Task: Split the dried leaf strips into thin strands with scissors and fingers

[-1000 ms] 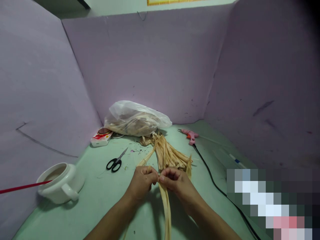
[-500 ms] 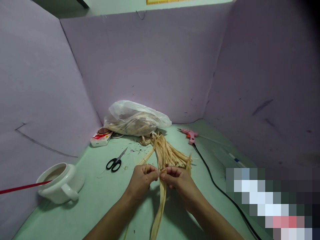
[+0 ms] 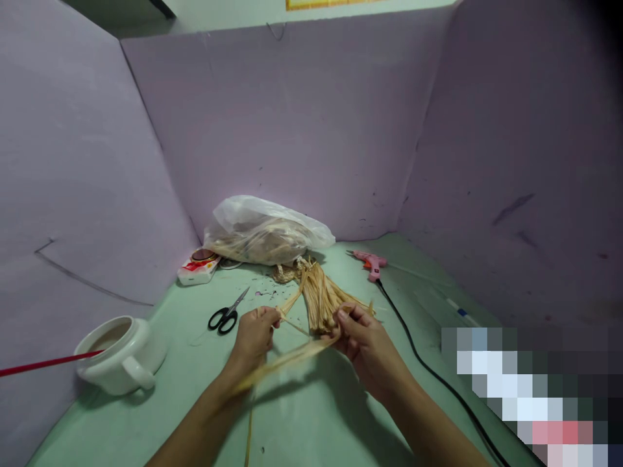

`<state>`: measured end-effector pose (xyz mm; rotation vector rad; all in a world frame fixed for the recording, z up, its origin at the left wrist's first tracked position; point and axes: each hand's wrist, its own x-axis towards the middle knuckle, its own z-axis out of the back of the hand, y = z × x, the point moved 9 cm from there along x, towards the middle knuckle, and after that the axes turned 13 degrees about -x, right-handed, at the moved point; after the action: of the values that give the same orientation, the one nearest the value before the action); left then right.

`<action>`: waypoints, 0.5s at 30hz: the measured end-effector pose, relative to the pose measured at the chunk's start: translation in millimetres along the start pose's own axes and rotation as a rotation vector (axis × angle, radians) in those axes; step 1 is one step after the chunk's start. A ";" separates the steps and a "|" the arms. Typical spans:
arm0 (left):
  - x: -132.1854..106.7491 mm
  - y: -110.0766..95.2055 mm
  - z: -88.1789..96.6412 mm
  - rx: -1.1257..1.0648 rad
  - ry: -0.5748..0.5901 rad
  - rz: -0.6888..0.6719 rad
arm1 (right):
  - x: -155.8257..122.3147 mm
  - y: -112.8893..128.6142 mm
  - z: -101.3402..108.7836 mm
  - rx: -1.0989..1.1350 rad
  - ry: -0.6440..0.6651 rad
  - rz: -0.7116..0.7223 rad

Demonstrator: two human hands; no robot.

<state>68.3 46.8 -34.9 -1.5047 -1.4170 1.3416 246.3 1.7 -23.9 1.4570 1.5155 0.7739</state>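
A bundle of tan dried plant-fibre strips (image 3: 322,295) fans out toward me on the green tabletop. My right hand (image 3: 364,344) is closed at the bundle's near right end, pinching a broad fibre strip (image 3: 296,355). That strip stretches left across my left forearm and is blurred. Between the fingers of my left hand (image 3: 254,334), left of the bundle, is a thin fibre strand (image 3: 294,327); its tail hangs below the hand. Black-handled scissors (image 3: 224,319) lie just left of my left hand, points away from me.
Behind the bundle rests a clear plastic bag (image 3: 272,227) of fibre. A white pot (image 3: 117,363) with a red stick stands at left. The pink glue gun (image 3: 374,264) and its black cord (image 3: 418,357) lie right. Purple panels (image 3: 302,130) enclose three sides.
My hands have moved apart: the left to the left, the right slightly right. The broad strip, hanging straight toward me before, now swings out to the left.
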 end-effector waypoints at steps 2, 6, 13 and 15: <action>6.5 -3.7 8.4 -0.042 -0.043 -0.010 | 1.0 3.6 4.7 0.007 -0.022 0.014; 17.9 -11.5 27.2 -0.136 -0.128 -0.007 | 2.8 13.1 13.9 0.014 -0.040 0.054; 41.6 -34.2 72.5 -0.302 -0.238 -0.046 | 0.8 16.6 9.2 -0.038 0.174 -0.106; 45.9 -39.9 85.2 -0.327 -0.261 -0.054 | -4.7 16.7 5.0 -0.050 0.283 -0.176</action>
<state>-29.4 83.9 -29.5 -1.5190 -1.9040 1.3599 257.8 -1.6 -10.4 1.1949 1.7962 0.9323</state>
